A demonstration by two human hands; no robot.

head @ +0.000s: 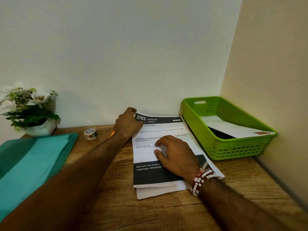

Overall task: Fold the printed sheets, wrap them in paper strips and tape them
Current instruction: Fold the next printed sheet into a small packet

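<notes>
A stack of printed sheets with black bands lies on the wooden table by the back wall. My left hand pinches the top sheet's far left corner, lifted slightly off the stack. My right hand, with beaded bracelets at the wrist, rests on the middle of the top sheet with curled fingers pressing down. A roll of patterned tape stands to the left of the stack. An orange tip pokes out beside my left wrist.
A green plastic basket at the right holds a folded printed sheet with a brown tape piece. Teal plastic folders lie at the left. A white pot of artificial flowers stands in the back left corner. Walls close in behind and right.
</notes>
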